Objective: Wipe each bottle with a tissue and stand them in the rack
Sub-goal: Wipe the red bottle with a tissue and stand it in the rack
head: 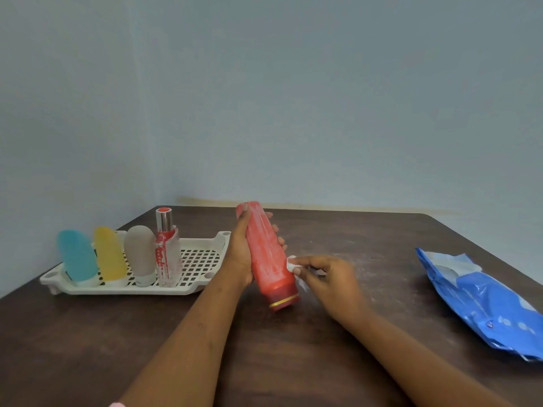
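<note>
My left hand grips a tall red bottle with white streaks on it, tilted, its gold-ringed cap end down near the table. My right hand pinches a small white tissue against the bottle's lower right side. A white slotted rack lies at the left. In it stand a blue bottle, a yellow bottle, a grey bottle and a clear bottle with red marks and a silver top.
A blue tissue pack lies at the right on the dark wooden table. The rack's right half holds no bottles. A pale wall stands behind the table's far edge.
</note>
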